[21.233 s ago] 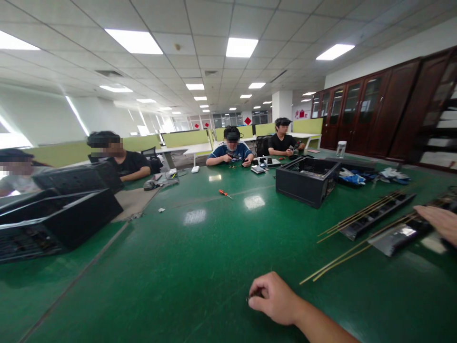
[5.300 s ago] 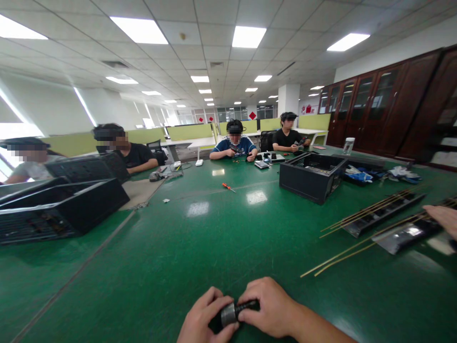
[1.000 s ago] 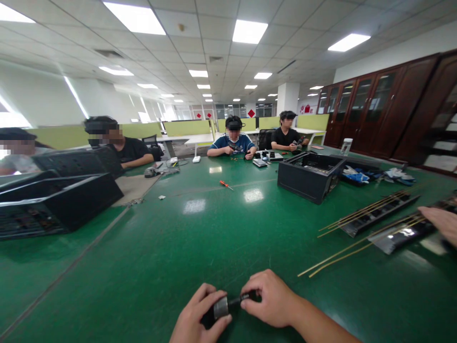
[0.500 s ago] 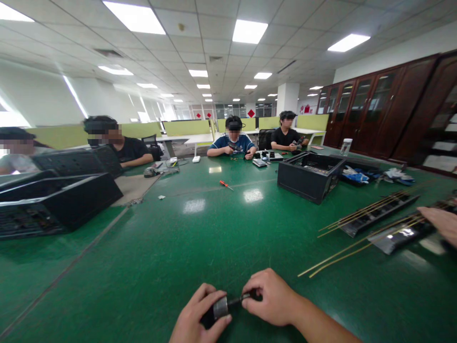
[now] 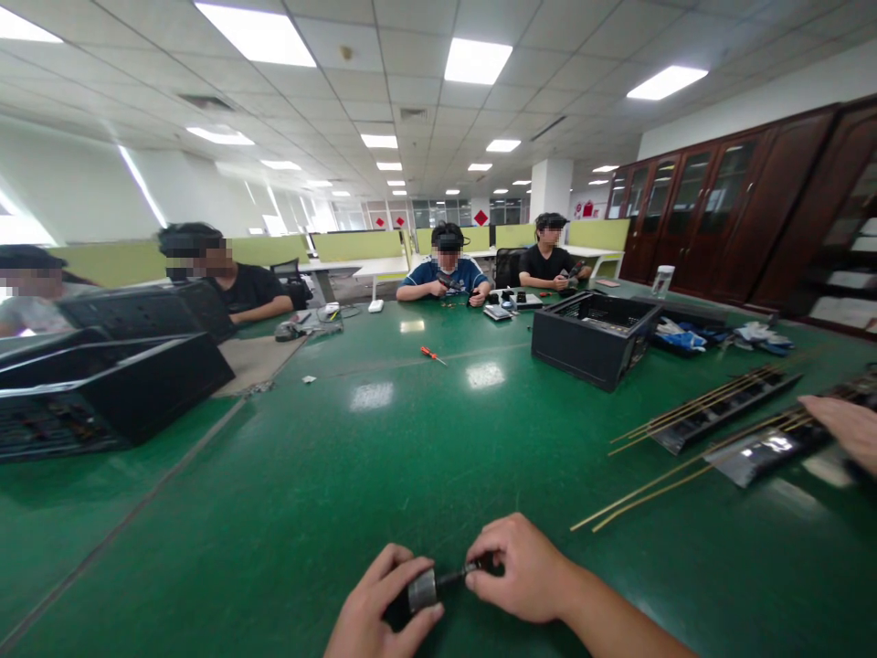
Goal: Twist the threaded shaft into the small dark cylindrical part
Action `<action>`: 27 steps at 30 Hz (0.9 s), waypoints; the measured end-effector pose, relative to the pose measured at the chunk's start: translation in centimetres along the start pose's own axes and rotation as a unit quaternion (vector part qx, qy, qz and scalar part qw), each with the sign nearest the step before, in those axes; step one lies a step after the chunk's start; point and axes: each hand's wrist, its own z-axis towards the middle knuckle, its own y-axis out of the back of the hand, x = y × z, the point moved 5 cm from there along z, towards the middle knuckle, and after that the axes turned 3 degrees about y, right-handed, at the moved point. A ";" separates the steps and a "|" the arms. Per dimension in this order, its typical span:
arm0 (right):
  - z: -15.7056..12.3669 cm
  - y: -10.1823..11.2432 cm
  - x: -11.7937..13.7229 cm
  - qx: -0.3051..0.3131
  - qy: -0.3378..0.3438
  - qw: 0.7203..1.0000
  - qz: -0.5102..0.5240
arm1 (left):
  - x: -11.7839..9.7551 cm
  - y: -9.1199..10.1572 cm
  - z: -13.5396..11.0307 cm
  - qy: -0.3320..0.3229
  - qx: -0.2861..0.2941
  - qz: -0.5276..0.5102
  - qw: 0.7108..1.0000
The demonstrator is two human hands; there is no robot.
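Both my hands meet at the near edge of the green table [image 5: 411, 439]. My left hand [image 5: 374, 612] is closed around a small dark cylinder with a silvery metal end [image 5: 419, 591]. My right hand [image 5: 524, 571] pinches a thin dark piece [image 5: 472, 571] that sticks out of that metal end. What the cylinder is I cannot make out, and its lower part is hidden by my fingers.
A black open computer case [image 5: 589, 338] stands at mid right, and another black case [image 5: 102, 388] at the left. Thin wooden sticks [image 5: 692, 466] and dark trays lie at the right, beside another person's hand [image 5: 846, 425]. An orange screwdriver [image 5: 431, 355] lies mid-table. Several people sit around.
My hands hold nearly still over the last second, the right fingers shifting slightly on the thin piece. Twenty-one seconds ago only my right hand was in view, pinching something small.
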 end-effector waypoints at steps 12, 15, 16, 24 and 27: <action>0.1 0.3 -0.7 -0.007 -0.012 1.000 0.005 | 0.3 0.1 0.1 0.006 -0.004 0.004 1.000; 0.1 0.5 -1.1 -0.012 -0.019 1.000 0.008 | 0.5 0.4 0.2 0.021 -0.009 -0.003 1.000; 0.1 0.5 -1.1 -0.012 -0.017 1.000 0.009 | 0.5 0.6 0.3 0.026 -0.013 -0.005 1.000; 0.1 0.1 -0.9 0.003 -0.008 1.000 -0.001 | 5.8 6.0 0.0 0.147 -0.114 0.051 0.981; 0.1 -0.1 -1.0 0.009 -0.009 1.000 -0.005 | 9.3 9.5 -2.2 0.197 -0.156 0.102 0.962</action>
